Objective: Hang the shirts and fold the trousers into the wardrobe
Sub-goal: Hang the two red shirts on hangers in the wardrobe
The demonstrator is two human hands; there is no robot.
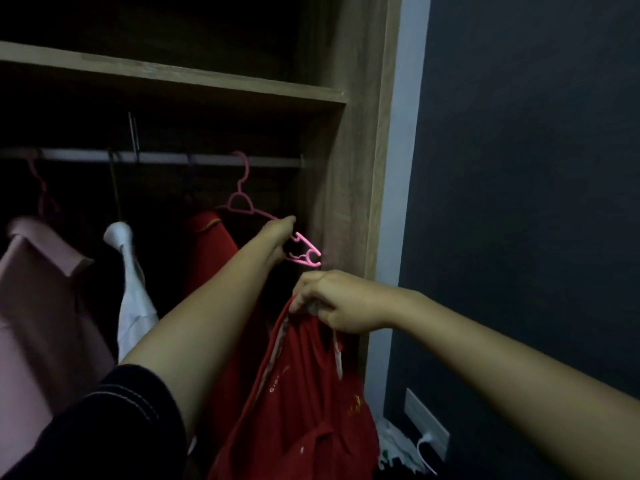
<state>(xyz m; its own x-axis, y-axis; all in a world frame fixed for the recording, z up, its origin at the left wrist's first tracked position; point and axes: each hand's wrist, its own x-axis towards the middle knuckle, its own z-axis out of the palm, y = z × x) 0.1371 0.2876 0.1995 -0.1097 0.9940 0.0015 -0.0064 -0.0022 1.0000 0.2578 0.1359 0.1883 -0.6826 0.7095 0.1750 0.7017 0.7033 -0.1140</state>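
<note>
3 garments in wardrobe; left grip holds hanger, right grip holds shirt.

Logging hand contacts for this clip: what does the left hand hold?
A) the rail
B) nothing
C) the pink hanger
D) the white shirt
C: the left hand grips one arm of the pink hanger, whose hook is up at the rail, while the right hand pinches the red shirt.

Four garments: a pink shirt at left, a white shirt, a hanging red shirt, a held red shirt. Two pink hangers: left hanger, centre hanger. Two hands: left hand, right hand. One rail.
</note>
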